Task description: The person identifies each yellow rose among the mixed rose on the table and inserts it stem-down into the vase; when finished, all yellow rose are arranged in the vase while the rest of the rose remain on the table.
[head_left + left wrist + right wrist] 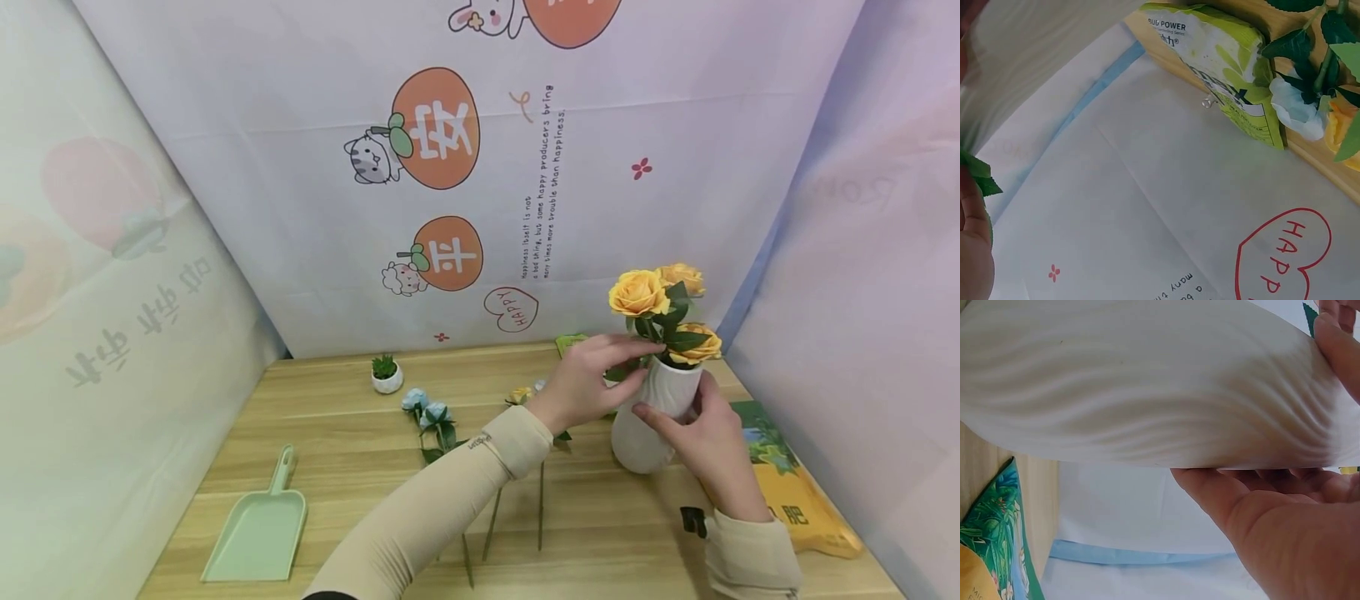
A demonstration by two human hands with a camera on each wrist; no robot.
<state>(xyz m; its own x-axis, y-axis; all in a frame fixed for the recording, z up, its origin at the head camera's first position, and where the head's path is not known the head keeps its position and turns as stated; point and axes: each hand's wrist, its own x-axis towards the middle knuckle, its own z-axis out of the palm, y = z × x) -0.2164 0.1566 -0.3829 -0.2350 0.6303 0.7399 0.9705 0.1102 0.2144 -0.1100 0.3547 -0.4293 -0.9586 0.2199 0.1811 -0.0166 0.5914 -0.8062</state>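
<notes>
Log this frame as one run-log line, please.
left hand: pinches rose stems at vase mouth | right hand: grips white vase | yellow roses: in vase | blue flowers: lying on table

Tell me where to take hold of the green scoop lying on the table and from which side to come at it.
Grip the green scoop by its narrow handle, which points away from the person toward the backdrop. Come from above: it lies flat on the table, and its pan is probably too wide and shallow to pinch well. The left hand is probably nearer.

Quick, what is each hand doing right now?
Left hand: pinches a rose stem at the vase's mouth.
Right hand: grips the white vase.
</notes>
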